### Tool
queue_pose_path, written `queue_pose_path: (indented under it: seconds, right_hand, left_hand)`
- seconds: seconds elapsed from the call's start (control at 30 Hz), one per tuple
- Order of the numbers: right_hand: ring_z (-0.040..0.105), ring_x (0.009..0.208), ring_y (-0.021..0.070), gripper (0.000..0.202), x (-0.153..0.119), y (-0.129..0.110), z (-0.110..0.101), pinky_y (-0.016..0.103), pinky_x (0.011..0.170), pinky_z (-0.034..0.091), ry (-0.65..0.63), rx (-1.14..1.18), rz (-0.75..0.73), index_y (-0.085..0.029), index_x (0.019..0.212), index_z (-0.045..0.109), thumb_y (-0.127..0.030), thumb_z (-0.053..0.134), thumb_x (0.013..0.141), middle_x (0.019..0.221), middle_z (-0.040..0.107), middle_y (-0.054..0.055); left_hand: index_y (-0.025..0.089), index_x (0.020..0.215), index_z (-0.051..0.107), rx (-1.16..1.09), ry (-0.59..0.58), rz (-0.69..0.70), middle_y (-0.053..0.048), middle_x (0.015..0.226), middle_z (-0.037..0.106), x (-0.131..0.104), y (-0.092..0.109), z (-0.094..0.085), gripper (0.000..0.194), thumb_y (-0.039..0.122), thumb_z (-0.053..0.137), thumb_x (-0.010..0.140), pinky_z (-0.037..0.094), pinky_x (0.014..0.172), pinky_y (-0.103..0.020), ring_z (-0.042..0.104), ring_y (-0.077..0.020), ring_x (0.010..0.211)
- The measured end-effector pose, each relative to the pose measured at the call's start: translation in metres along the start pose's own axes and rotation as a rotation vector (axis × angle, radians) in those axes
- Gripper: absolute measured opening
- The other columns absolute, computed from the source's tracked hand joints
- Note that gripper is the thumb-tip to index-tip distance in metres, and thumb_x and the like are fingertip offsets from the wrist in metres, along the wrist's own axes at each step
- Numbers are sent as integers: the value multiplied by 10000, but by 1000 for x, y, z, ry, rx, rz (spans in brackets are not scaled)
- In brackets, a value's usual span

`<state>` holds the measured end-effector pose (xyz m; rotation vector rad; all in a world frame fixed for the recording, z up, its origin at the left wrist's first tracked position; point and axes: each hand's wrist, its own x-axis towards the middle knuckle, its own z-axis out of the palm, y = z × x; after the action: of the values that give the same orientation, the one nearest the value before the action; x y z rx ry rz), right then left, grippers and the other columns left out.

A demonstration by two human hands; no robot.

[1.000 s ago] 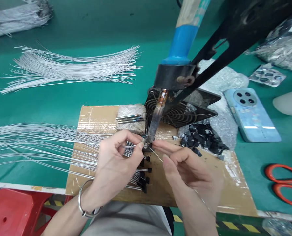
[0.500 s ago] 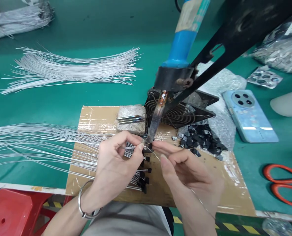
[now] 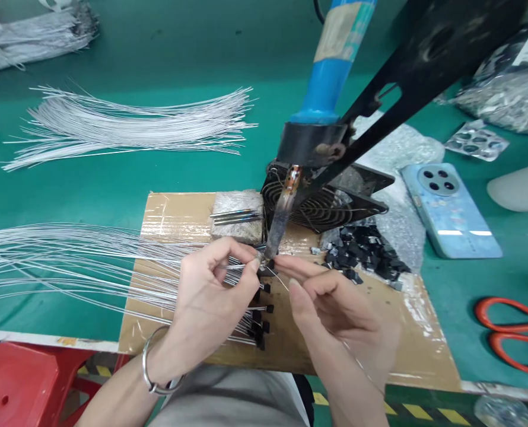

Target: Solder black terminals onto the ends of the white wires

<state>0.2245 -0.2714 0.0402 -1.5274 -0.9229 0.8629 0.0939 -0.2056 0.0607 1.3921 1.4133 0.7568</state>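
My left hand [image 3: 217, 290] pinches a thin white wire [image 3: 235, 267] between thumb and forefinger, its end close to the tip of the soldering iron [image 3: 320, 89]. The iron has a blue handle and is clamped, tip down, in a black metal stand [image 3: 406, 95]. My right hand [image 3: 342, 314] is closed on a thin strand of solder wire [image 3: 278, 279], which runs up to the iron's tip. What lies right at the tip is hidden by my fingertips. Below my left hand, several white wires end in small black connectors [image 3: 257, 326].
A cardboard sheet [image 3: 170, 204] lies under the work. Behind the tip are a block [image 3: 237, 231] bearing metal rods and a black fan [image 3: 317, 207]. To the right are a pile of small black parts [image 3: 364, 252], a blue phone [image 3: 453, 219] and red-handled scissors [image 3: 508, 329]. A wire bundle [image 3: 134, 124] lies back left.
Almost nothing differs. Both hands stay at the iron's tip, and the view has shifted very slightly.
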Motion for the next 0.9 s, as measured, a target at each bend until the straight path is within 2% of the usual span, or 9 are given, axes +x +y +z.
queue_pose_path:
  seconds: [0.1,0.23,0.4,0.53,0.63,0.9]
  right_hand:
    - [739,1045,207,212,0,1,-1,344,947,548,-13,-11,-7,-247,676,585,-226,681,864,1100,784,-19]
    - [751,1006,226,208,0,2,-1,366,924,551,-8,-5,-18,-240,679,585,-231,689,859,1103,785,9]
    - [739,1022,210,219,0,0,0,321,896,550,16,-9,-2,-236,665,591,-230,694,858,1076,790,21]
    - [723,1059,172,221,-1,-2,1,264,899,533,13,9,11,-243,666,594,-236,703,858,1066,787,-16]
    - [739,1024,175,217,-1,-2,0,280,909,530,0,10,0,-243,673,595,-237,693,866,1087,785,-26]
    - [723,1068,182,225,-1,1,0,287,905,532,8,-20,7,-247,660,585,-244,699,854,1071,787,-25]
  left_hand:
    - [178,713,655,-13,-3,-8,-58,822,748,-1,0,0,100,150,630,806,460,598,-261,672,-191,771]
    - [174,707,650,-7,0,1,-67,839,757,-2,1,0,104,154,625,805,455,588,-260,681,-197,786]
    - [169,709,650,-15,7,13,-69,830,758,-3,3,0,93,163,625,799,446,578,-264,679,-193,772]
    - [167,699,657,17,23,8,-68,809,754,-4,4,1,98,170,619,790,380,513,-263,651,-176,710]
    - [166,704,662,38,35,25,-66,805,752,-3,4,1,92,171,618,785,345,492,-268,631,-170,682]
    - [168,707,648,-1,12,-6,-72,824,756,-3,0,1,84,171,620,786,465,610,-285,687,-211,790]
